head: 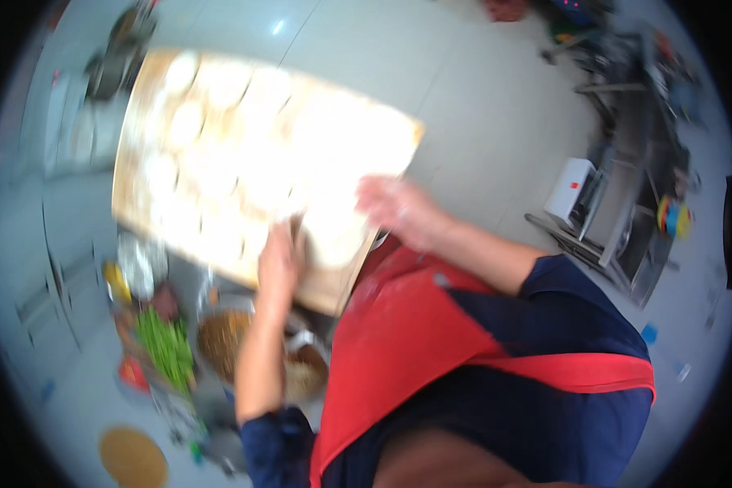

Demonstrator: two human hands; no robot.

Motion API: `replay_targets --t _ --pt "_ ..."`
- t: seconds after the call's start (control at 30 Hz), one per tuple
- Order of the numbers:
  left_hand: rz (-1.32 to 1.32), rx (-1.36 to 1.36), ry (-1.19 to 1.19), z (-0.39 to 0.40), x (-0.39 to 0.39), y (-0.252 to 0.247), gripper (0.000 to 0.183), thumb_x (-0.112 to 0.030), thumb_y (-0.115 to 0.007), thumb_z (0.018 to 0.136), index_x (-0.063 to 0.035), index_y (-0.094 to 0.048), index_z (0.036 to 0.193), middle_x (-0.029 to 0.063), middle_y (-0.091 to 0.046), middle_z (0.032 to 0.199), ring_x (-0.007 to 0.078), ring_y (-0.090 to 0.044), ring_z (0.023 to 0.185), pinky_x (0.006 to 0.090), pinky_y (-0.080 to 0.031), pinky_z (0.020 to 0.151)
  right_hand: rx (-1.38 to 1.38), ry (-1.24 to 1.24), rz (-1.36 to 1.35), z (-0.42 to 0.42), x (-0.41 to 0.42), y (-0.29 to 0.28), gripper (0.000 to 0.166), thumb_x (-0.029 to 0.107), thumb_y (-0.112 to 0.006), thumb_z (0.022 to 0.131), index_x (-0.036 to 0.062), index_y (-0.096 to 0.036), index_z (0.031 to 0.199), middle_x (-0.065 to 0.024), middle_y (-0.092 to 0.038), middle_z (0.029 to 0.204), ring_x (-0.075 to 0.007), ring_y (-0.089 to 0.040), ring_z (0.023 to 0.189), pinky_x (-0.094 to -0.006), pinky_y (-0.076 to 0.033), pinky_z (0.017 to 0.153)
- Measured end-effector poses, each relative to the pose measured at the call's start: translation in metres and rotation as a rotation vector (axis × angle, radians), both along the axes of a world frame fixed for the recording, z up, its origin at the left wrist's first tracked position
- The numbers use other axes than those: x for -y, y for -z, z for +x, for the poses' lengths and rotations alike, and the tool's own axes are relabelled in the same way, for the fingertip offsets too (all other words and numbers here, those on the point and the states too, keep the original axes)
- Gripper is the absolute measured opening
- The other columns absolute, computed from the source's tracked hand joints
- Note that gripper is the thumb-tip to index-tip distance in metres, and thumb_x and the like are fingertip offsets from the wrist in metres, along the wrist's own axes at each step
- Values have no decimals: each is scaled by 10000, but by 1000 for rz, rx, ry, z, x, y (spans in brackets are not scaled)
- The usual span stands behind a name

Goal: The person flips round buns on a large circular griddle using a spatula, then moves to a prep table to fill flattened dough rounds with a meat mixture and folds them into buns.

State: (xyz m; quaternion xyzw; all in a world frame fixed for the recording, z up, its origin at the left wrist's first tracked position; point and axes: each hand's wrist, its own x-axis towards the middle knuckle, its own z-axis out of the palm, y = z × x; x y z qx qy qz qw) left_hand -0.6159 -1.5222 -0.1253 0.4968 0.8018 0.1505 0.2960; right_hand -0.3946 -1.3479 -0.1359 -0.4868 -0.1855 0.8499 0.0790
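Note:
A floured wooden board (317,299) spreads before me, its surface largely washed out by glare. Several pale, round dough pieces (186,124) rest across its left and far parts. Close to the board's near edge is a larger pale piece, likely dough (335,235). My left hand (277,256) is beside that piece's left side with curled fingers; a dark narrow shape shows at its fingertips, too blurred to identify. To the right of the piece, my right hand (396,207) is spread over the board's edge, with nothing visible in it.
Below the board at left stand a bowl of brown filling (222,341), a second container of pale food (305,372) and green leafy vegetables (165,348). A metal sink unit (616,213) runs along the right, with a white box (568,192) at its near edge.

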Motion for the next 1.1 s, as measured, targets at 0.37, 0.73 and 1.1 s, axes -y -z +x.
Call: replay_targets --t 0.37,0.73,1.1 --pt "-80 -213 -133 33 0 77 282 -80 -631 900 8 -635 1168 270 -676 1105 483 -635 1026 535 -522 880 -96 -105 15 19 -13 -21 436 298 -559 1067 71 -544 1439 -101 -605 1399 -248 -597 1268 -401 -511 1028" --pt "-78 -85 -414 87 -7 34 363 -167 -695 914 4 -684 1234 310 -649 1273 494 -615 1177 528 -500 1008 -16 -318 11 17 -6 14 221 247 -574 1020 95 -668 1149 -36 -656 1081 -166 -633 973 -336 -547 815" --pt "271 32 -540 141 17 -46 262 -79 -700 993 -18 -710 1247 157 -767 1038 231 -741 849 345 -579 723 -123 -477 21 16 -30 32 508 408 -496 1099 89 -556 1490 -121 -581 1476 -248 -551 1356 -421 -446 1130"
